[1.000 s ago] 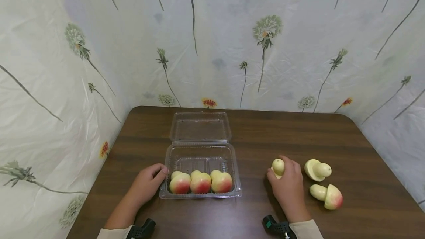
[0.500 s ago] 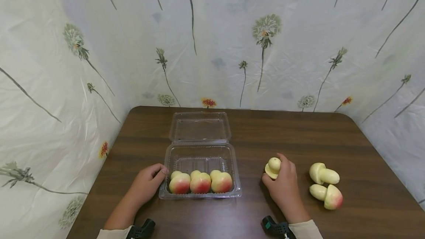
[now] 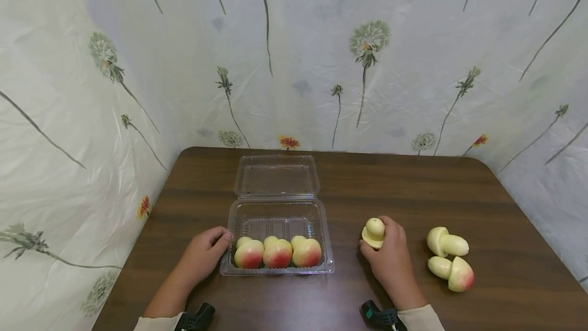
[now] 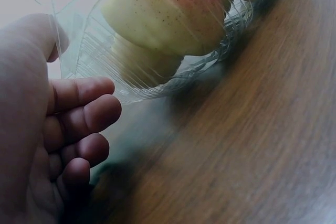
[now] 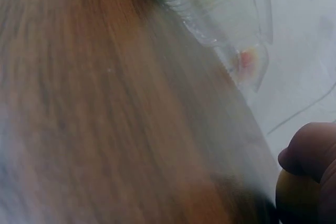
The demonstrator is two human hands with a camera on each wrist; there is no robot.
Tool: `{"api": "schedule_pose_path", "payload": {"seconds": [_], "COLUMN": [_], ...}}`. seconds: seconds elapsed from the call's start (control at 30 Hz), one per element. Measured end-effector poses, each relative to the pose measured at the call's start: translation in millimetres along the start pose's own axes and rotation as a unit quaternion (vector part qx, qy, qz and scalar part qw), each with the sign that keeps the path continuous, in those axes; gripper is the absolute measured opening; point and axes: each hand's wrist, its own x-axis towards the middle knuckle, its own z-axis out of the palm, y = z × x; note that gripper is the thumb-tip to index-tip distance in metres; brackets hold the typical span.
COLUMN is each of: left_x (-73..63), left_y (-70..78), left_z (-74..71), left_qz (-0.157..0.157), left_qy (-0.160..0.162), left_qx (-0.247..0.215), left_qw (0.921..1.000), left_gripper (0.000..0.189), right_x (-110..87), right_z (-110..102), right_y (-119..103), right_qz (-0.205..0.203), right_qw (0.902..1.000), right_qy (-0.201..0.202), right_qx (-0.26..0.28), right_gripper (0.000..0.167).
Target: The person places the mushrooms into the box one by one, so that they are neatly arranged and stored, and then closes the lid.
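Mushroom (image 3: 374, 230) being pinched by right grip (image 3: 390, 257); box (image 3: 275, 214) left of it being held by left grip (image 3: 206, 252). Packing seemingly being done; boxward lift likely being needed.

See 6 mushroom-shaped pcs (image 3: 449, 242) tot., 3 boxed + 3 out; 1 clr plastic box (image 3: 262, 209), 2 hands (image 3: 392, 257), 2 wrist cams (image 3: 196, 317), 1 tabletop (image 3: 367, 188).

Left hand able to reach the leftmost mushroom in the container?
Probably yes: the left hand is at the left wall of the clear container, beside the leftmost mushroom, and the open lid leaves the top free.
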Motion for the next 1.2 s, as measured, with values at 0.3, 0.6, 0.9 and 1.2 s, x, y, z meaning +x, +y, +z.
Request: {"api": "schedule_pose_path", "payload": {"seconds": [0.3, 0.6, 0.9, 1.2], "left_x": [0.5, 1.1, 1.3, -0.8], "left_y": [1.3, 0.9, 0.2, 2.2], "left_z": [-0.2, -1.1, -1.4, -1.2], "left_qz": [-0.006, 0.0, 0.001, 0.001], "left_qy": [-0.004, -0.005, -0.005, -0.002], "left_qx": [-0.006, -0.003, 0.001, 0.002], "left_qw": [1.0, 1.0, 1.0, 1.0], "left_gripper": [0.021, 0.022, 0.022, 0.022], "right_x": [-0.4, -3.5, -5.0, -5.3], "right_z": [2.8, 2.9, -0.3, 3.4], "right_y": [0.9, -0.2, -7.3, -9.0], "right_qz": [-0.026, -0.015, 0.023, 0.018], "right_qw": [0.9995, 0.9979, 0.9916, 0.9654], "right_qy": [-0.003, -0.016, -0.048, -0.062], "right_qx": [0.015, 0.06, 0.118, 0.253], "right_gripper": [0.067, 0.082, 0.073, 0.068]}}
